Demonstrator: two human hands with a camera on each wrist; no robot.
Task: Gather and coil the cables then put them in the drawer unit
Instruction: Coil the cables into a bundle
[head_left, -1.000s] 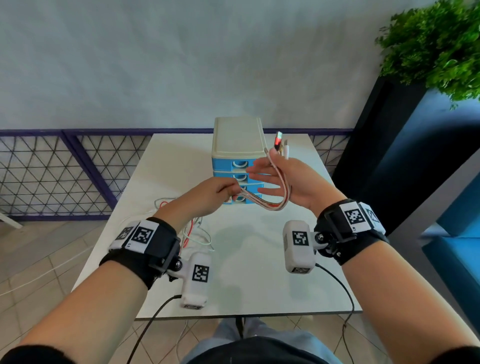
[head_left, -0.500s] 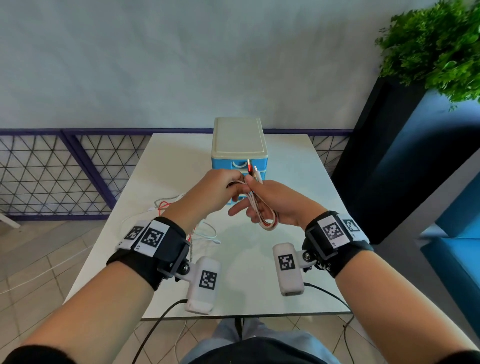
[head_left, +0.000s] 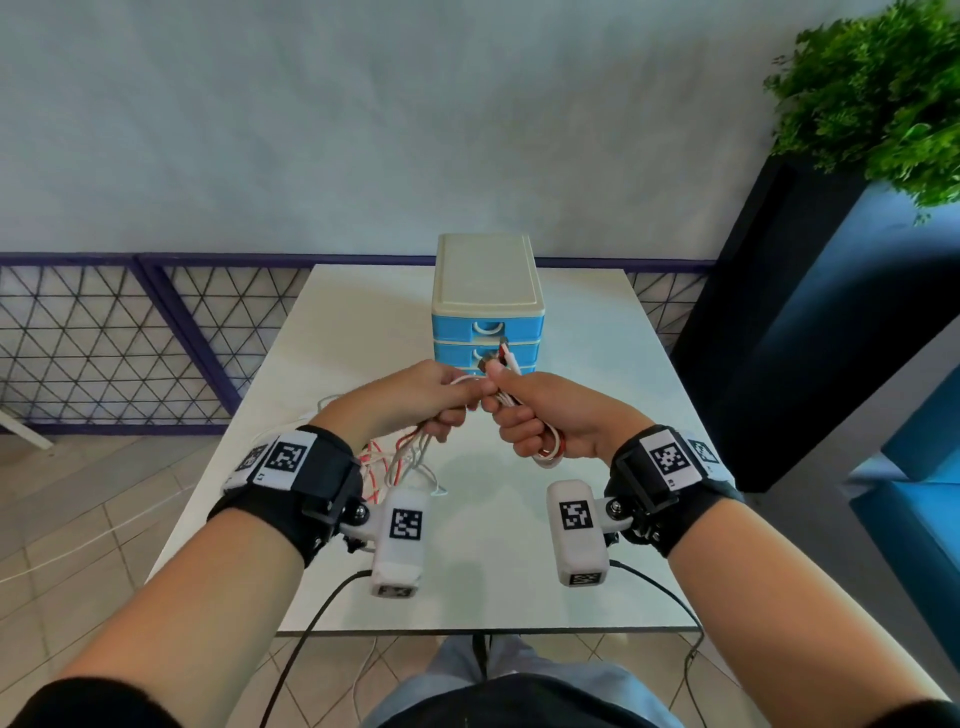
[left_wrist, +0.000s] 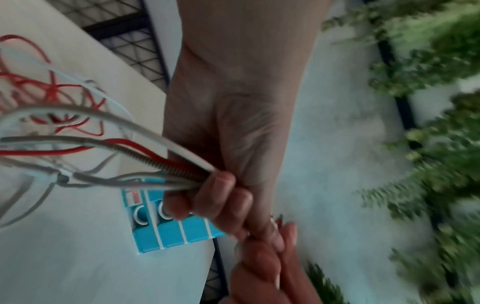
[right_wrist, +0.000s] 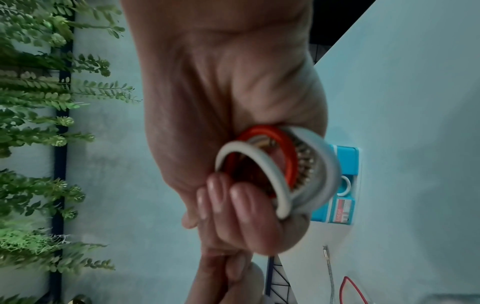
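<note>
Two hands meet above the table. The right hand is fisted round the finished loops, so the coil cannot spring apart. The left hand grips the cables beside it, seemingly feeding the next turn. Their slack trails in a tangle on the tabletop. Just beyond stands the drawer unit, its drawers closed.

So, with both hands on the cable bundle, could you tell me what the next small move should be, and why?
Probably another wrap: the left hand feeds more slack toward the right hand to loop on. The right hand grips only a small coil, while red and white cables trail from the left hand down to the table, and the drawer unit looks closed.
</note>
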